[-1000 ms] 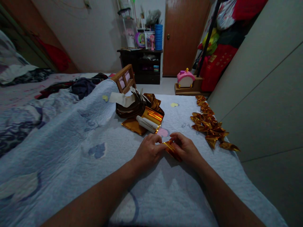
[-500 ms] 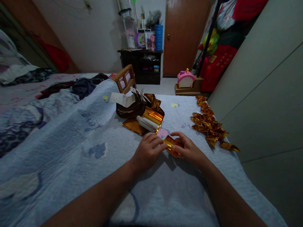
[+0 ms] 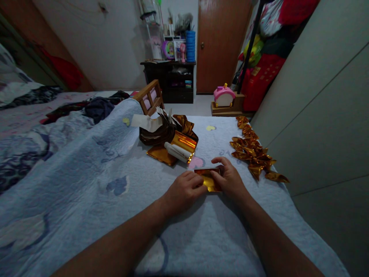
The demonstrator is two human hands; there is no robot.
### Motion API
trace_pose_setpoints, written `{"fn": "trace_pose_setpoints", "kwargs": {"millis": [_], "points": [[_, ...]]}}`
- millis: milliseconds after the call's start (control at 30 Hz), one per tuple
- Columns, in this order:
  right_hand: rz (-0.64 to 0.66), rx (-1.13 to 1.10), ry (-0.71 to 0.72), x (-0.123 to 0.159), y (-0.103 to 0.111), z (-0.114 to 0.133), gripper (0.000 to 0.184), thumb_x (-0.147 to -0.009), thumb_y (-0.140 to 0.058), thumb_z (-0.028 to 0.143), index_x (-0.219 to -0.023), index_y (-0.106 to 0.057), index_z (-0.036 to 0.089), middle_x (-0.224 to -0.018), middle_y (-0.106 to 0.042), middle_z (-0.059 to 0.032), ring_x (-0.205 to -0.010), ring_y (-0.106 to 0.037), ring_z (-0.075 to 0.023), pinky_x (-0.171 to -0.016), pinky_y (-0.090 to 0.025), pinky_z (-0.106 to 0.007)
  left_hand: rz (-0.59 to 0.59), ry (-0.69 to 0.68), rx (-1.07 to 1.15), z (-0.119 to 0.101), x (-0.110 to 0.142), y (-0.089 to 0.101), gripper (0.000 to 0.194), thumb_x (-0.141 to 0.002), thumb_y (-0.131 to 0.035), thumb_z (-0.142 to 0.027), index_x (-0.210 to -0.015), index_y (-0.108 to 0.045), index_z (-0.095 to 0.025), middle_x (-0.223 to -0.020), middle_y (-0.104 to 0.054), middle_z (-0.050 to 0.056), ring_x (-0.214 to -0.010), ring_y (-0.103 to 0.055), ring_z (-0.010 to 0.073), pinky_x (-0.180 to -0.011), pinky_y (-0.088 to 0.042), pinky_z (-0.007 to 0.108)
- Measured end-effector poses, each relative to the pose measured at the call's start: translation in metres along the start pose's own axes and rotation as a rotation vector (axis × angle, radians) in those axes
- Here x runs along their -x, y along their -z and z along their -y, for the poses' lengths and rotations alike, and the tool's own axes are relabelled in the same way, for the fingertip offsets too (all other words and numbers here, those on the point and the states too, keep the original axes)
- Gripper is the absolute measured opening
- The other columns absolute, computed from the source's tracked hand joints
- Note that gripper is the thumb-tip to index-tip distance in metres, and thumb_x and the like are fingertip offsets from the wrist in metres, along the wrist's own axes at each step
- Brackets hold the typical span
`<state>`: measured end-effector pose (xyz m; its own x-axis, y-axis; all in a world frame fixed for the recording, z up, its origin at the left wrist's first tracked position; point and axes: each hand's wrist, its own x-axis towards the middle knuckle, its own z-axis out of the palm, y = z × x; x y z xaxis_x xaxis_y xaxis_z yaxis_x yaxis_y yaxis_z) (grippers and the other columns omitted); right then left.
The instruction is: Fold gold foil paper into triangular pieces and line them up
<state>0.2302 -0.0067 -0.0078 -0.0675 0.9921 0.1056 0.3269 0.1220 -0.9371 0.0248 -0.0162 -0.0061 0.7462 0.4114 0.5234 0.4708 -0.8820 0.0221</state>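
Gold foil sheet: shiny, approx. rectangular, w/ darker reddish top edge.

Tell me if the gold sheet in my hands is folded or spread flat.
Partly folded, it seems: the gold sheet shows a raised strip along its far edge.

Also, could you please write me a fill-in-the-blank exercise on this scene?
The left hand and the right hand both touch the foil sheet, whose shiny side is ____ in colour.
The twisted foil pieces lie nearer the ____ hand.
The loose stack of papers lies to the ____ of those pieces.
The plastic toy near the door has a ____ top.

Missing words: gold; right; left; pink.
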Motion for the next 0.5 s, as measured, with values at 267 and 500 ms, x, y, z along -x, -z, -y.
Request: {"fn": "trace_pose_setpoints", "kwargs": {"millis": [267,500], "points": [[0.013,0.266,0.288,-0.004,-0.002,-0.007,0.024,-0.071,-0.052,0.004,-0.084,-0.056,0.023,-0.094,-0.058,-0.0043,-0.091,-0.057,-0.0209,-0.081,-0.048,-0.033,0.15,0.146,0.157,-0.002,0.001,-0.01,0.021,-0.1,-0.054,-0.022,-0.095,-0.074,-0.02,-0.082,-0.069,0.003,-0.074,-0.063,0.0157,-0.065,-0.048,0.025],[0.1,0.449,0.344,0.002,0.021,0.008,0.008,-0.083,-0.066,0.015,-0.079,-0.064,0.021,-0.091,-0.059,-0.0054,-0.092,-0.054,-0.023,-0.084,-0.043,-0.037,0.147,0.257,0.236,-0.001,0.002,-0.013,0.02,-0.101,-0.053,-0.024,-0.107,-0.071,-0.019,-0.096,-0.073,0.007,-0.084,-0.067,0.0185,-0.074,-0.054,0.029]]}}
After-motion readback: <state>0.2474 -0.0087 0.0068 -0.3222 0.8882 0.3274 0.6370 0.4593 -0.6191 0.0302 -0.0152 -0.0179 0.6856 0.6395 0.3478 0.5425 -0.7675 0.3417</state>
